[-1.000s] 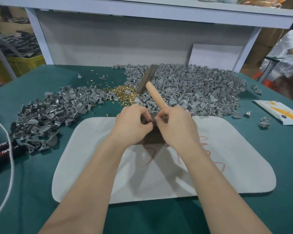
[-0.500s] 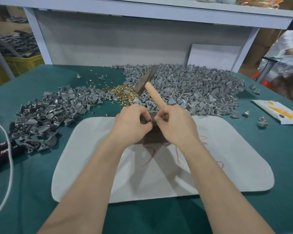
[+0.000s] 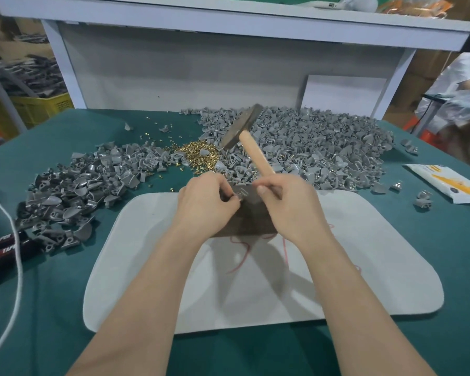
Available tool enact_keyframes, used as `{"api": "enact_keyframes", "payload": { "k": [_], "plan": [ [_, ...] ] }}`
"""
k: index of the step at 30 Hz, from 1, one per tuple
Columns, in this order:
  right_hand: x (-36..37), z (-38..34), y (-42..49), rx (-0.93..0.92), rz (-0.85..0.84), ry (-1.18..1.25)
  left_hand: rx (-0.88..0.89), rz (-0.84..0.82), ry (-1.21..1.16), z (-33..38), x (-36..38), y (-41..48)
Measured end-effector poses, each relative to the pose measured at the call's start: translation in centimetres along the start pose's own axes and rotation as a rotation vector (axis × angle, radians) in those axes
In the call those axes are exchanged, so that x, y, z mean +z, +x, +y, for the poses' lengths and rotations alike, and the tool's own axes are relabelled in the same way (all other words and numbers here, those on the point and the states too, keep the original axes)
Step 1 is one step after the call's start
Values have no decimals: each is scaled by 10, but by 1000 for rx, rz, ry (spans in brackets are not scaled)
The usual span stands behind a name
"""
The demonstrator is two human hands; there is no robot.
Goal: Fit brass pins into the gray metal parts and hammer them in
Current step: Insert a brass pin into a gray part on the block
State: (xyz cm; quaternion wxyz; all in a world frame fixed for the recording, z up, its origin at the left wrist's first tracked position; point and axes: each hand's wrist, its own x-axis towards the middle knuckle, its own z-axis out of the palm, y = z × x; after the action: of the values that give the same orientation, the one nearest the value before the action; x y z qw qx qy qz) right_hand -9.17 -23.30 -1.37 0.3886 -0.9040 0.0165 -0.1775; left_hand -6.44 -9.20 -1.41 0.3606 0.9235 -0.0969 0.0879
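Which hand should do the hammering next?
The right hand: it grips the hammer handle, head raised. The left hand is busy pinching the gray part on the dark block.

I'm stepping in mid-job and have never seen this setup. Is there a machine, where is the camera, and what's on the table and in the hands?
There is no machine here: a person works with two bare hands, and the single camera sits on their head, looking forward and down. The left hand pinches what looks like one small gray part against a dark block that stands on a white mat. The right hand holds a hammer by its wooden handle, head raised. Behind them, on the green table, lie a small heap of brass pins and two large heaps of gray metal parts, one each side. A printed packet lies at the right, a white cord at the left.
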Motion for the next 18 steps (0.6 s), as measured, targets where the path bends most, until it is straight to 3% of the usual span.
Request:
{"api": "enact_keyframes", "payload": {
  "k": [6,11,18],
  "plan": [
    [-33,-1,-8,-50,100,-107,-108,95,46,-3,0,4],
    [-40,-8,-17,-104,12,-252,-141,156,66,-8,1,5],
    [-46,-8,-21,-169,0,-206,-183,175,30,-10,-2,6]
  ]
}}
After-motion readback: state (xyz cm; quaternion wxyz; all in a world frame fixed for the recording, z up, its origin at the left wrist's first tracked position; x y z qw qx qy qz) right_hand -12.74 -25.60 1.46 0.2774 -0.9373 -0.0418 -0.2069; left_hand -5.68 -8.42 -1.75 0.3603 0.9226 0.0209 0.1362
